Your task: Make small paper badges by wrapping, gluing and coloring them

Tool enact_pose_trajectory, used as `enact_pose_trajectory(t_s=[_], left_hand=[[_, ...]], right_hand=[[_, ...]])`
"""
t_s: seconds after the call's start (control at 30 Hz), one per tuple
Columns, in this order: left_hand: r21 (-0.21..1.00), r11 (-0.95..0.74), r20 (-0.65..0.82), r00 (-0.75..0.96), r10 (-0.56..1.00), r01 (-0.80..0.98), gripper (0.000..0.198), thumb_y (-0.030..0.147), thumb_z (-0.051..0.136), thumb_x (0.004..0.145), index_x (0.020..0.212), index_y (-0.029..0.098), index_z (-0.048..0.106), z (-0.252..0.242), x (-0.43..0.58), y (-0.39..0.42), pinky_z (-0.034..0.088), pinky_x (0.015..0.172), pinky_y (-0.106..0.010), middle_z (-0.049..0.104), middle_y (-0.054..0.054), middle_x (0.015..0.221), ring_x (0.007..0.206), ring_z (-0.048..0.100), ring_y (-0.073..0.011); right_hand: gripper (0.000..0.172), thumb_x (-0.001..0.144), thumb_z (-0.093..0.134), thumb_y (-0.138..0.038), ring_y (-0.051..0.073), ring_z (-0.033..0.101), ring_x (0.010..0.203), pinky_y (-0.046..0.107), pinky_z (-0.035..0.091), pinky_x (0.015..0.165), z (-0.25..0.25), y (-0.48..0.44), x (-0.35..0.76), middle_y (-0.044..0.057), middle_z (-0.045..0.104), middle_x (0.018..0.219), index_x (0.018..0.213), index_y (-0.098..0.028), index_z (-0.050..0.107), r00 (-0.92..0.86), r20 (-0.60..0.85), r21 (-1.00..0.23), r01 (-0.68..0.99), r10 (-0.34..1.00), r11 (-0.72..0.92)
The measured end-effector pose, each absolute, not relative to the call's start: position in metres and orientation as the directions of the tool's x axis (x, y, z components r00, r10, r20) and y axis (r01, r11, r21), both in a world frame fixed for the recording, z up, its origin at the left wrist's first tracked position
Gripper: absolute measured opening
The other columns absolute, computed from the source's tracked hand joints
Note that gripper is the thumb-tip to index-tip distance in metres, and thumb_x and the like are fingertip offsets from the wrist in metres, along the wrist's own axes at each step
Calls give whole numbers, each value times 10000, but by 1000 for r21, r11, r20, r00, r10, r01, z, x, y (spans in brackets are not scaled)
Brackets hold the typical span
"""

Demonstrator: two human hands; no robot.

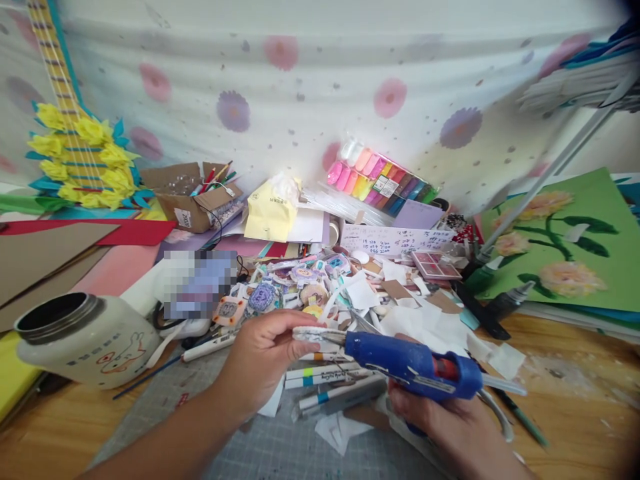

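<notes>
My right hand (pixel 440 417) is closed around a blue hot glue gun (pixel 415 367), held level with its nozzle pointing left. My left hand (pixel 265 353) pinches a small flat white cut-out piece (pixel 315 335) between thumb and fingers, right at the glue gun's tip. Both hands hover over a grey cutting mat (pixel 260 447). Several markers (pixel 325 383) lie on the mat just under the gun. Behind the hands spreads a heap of paper scraps and printed stickers (pixel 320 290).
A white jar with a dark open mouth (pixel 85 340) stands at left. Farther back are a cardboard box of pens (pixel 193 193), a pack of coloured clay sticks (pixel 375 180) and a green flower painting (pixel 565 247). Yellow paper flowers (pixel 85 160) sit far left.
</notes>
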State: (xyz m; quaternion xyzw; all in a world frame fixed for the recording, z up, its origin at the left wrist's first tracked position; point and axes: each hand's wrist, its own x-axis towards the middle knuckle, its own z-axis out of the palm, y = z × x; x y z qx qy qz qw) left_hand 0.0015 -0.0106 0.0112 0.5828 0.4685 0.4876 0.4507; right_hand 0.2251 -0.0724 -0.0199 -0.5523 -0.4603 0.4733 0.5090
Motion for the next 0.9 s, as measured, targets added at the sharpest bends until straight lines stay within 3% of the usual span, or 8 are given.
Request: enact_pose_trajectory(t_s=[0.13, 0.23, 0.33, 0.4, 0.5, 0.63, 0.73, 0.9], left_hand=[[982, -137, 130, 59, 990, 130, 144, 173, 786, 602, 744, 201, 774, 9, 2, -10, 547, 719, -263, 773, -17, 799, 771, 698, -195], [985, -98, 90, 63, 994, 141, 125, 200, 777, 629, 754, 197, 762, 10, 3, -10, 539, 689, -258, 762, 1, 754, 726, 689, -185], [990, -76, 66, 94, 993, 118, 88, 214, 755, 663, 750, 204, 757, 12, 4, -11, 530, 651, -242, 752, 21, 716, 704, 684, -178], [992, -75, 65, 98, 993, 104, 84, 209, 749, 668, 751, 204, 757, 13, 4, -11, 525, 642, -237, 754, 25, 716, 706, 684, -178], [997, -50, 46, 85, 995, 53, 112, 204, 760, 654, 766, 206, 755, 11, 3, -12, 527, 644, -240, 766, 28, 734, 709, 688, -180], [999, 0, 5, 85, 996, -52, 143, 216, 788, 635, 773, 210, 752, 5, 2, -11, 524, 652, -231, 776, 31, 731, 697, 685, -166], [992, 22, -10, 93, 996, -121, 157, 223, 801, 631, 779, 217, 753, 2, 2, -10, 519, 668, -218, 780, 33, 733, 702, 683, -153], [989, 23, -8, 97, 995, -146, 166, 219, 805, 632, 790, 228, 756, 0, 1, -9, 510, 680, -204, 778, 40, 742, 708, 679, -141]], right_hand=[[128, 763, 660, -358, 174, 589, 584, 288, 504, 557, -10, -66, 229, 7, 628, 701, 819, -250, 617, -21, 269, -912, 317, 963, 262], [182, 810, 570, -307, 170, 542, 554, 272, 450, 483, -3, -64, 232, 2, 520, 620, 652, -236, 515, -257, 486, -661, 517, 835, 544], [113, 839, 543, -342, 182, 563, 597, 288, 441, 493, -5, -69, 233, 29, 546, 748, 805, -235, 556, -299, 551, -446, 683, 779, 578], [165, 860, 529, -368, 203, 600, 669, 314, 459, 552, -7, -72, 234, 56, 576, 873, 956, -247, 585, -238, 592, -392, 749, 770, 533], [154, 838, 571, -356, 209, 616, 705, 312, 474, 586, -7, -72, 237, 51, 589, 865, 948, -255, 607, -101, 575, -570, 662, 812, 487], [154, 766, 674, -368, 226, 656, 735, 310, 533, 638, -10, -68, 242, 35, 672, 789, 853, -251, 625, 142, 247, -948, 238, 958, 210], [271, 662, 774, -382, 245, 678, 758, 332, 561, 673, -18, -69, 243, 44, 718, 799, 846, -232, 641, 239, 34, -999, -15, 970, 39], [379, 654, 776, -415, 198, 661, 665, 273, 537, 596, -23, -73, 241, 32, 723, 777, 962, -231, 655, 166, -17, -1000, -21, 986, -14]])
